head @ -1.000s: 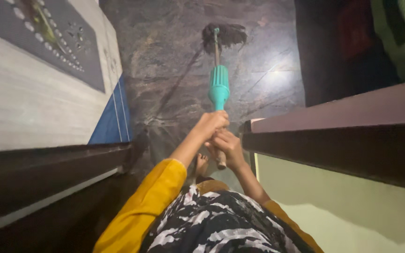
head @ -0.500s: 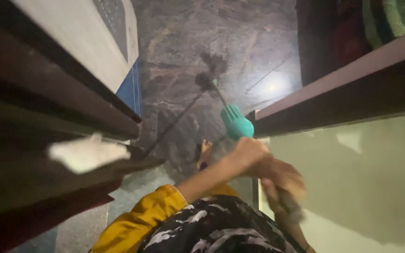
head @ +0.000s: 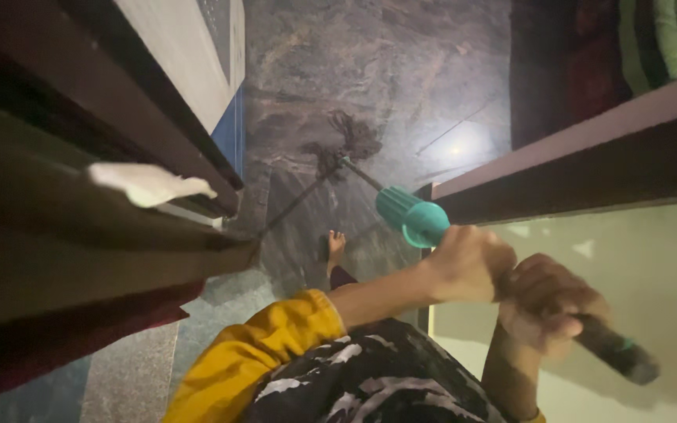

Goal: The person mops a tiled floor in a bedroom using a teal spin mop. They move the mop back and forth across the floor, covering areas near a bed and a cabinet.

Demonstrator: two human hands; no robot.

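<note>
While both the left hand point(head: 468, 262) and right hand point(head: 546, 301) grip the mop handle point(head: 409, 215), its head point(head: 346, 145) lies blurred on open stone floor point(head: 370, 63) between dark furniture edges point(head: 573, 180).

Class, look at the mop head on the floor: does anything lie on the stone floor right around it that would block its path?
Nothing visible does. The mop head rests on bare stone floor. A bare foot stands nearer the person, apart from it. Both hands, left hand and right hand, grip the mop handle.
</note>
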